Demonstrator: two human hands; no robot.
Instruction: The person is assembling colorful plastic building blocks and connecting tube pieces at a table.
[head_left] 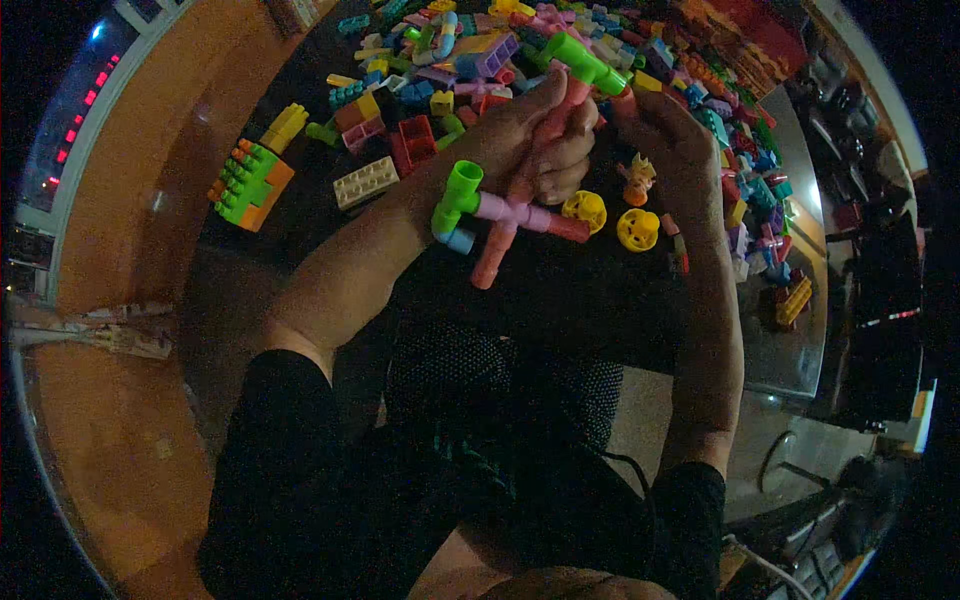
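My left hand (560, 150) is wrapped round a red tube of a toy pipe assembly, held above the table. A pink cross connector (510, 213) sits at its near end, with short red tubes, a green T-shaped connector (458, 197) and a light blue elbow (456, 240) branching off. At the far end is another green T-shaped connector (583, 62). My right hand (668, 125) closes on a short red tube (625, 104) at this connector's right arm; the fingers partly hide the tube. Two yellow pieces (637, 231) and a small figure head (637, 181) lie between my forearms.
A heap of colourful building blocks (490, 55) spreads across the far side of the dark table and down its right. At left lie a green and orange block stack (252, 187) and a cream brick (365, 184). A yellow-topped block (793, 302) rests near the right edge.
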